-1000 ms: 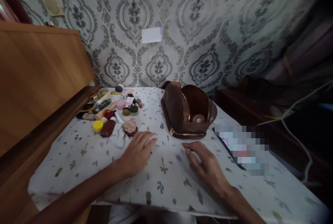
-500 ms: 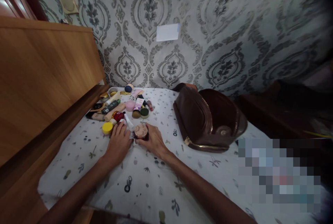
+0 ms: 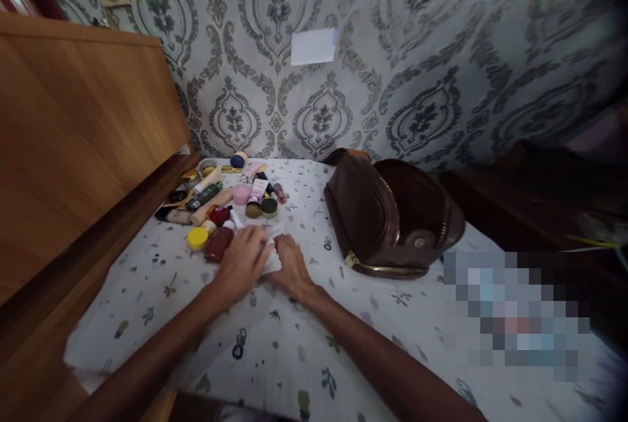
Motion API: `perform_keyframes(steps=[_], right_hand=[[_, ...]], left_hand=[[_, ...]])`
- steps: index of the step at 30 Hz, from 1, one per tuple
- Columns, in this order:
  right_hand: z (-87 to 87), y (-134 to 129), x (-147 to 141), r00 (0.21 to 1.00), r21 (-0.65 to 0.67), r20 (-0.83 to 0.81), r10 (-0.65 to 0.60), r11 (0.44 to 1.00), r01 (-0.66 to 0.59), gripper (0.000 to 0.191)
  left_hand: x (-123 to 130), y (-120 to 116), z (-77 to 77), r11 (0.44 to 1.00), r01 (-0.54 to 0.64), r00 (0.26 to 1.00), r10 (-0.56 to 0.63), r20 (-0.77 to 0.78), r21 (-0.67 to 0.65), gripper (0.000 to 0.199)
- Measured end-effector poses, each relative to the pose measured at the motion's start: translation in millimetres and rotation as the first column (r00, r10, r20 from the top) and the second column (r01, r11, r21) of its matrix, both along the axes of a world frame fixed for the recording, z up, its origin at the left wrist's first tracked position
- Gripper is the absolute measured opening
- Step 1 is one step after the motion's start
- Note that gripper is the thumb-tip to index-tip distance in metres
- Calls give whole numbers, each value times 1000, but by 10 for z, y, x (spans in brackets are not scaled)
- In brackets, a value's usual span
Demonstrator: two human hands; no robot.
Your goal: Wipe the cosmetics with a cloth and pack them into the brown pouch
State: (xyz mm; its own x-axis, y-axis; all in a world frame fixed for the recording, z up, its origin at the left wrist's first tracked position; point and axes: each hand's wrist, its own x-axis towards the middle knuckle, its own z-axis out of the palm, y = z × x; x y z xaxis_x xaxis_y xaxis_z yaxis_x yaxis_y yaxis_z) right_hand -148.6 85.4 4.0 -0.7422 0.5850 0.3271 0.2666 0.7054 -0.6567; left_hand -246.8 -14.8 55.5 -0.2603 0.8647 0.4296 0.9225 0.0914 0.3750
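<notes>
My left hand [image 3: 245, 258] has its fingers bent over a white cloth or tissue [image 3: 273, 258], with some blur. Facing it, my right hand [image 3: 292, 268] curls around the other side; the round patterned item it had is hidden under the white material and my fingers. Left of my hands lie a dark red item [image 3: 219, 244] and a yellow-lidded jar [image 3: 197, 238]. Behind them are a red bottle [image 3: 218, 214], a pink round item [image 3: 241, 194], a tube with a purple print [image 3: 258, 192] and a green-lidded jar [image 3: 269, 206].
An open brown bag [image 3: 360, 212] stands on the patterned white sheet [image 3: 275, 363] to the right. A wooden cabinet [image 3: 88, 108] borders the left side. The papered wall rises behind. A blurred-out patch covers the right.
My left hand has moved right with the white material, over the round patterned item. The dark red item is now uncovered. The view has shifted slightly.
</notes>
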Motion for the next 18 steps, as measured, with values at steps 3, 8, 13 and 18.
perform_keyframes(steps=[3,8,13,18], right_hand=[[-39,1,19,999,54,-44,-9,998,11,19],[39,-31,89,993,45,-117,-35,998,40,22],[107,-74,325,992,12,-123,24,1000,-23,37],[99,-85,668,986,-3,-158,52,999,-53,41]], left_hand=[[125,142,-106,994,-29,996,20,-84,-108,13],[105,247,-104,995,-15,996,24,90,-100,14],[98,361,-85,998,40,846,-7,534,-51,6],[253,498,-202,994,105,721,-59,691,-25,15]])
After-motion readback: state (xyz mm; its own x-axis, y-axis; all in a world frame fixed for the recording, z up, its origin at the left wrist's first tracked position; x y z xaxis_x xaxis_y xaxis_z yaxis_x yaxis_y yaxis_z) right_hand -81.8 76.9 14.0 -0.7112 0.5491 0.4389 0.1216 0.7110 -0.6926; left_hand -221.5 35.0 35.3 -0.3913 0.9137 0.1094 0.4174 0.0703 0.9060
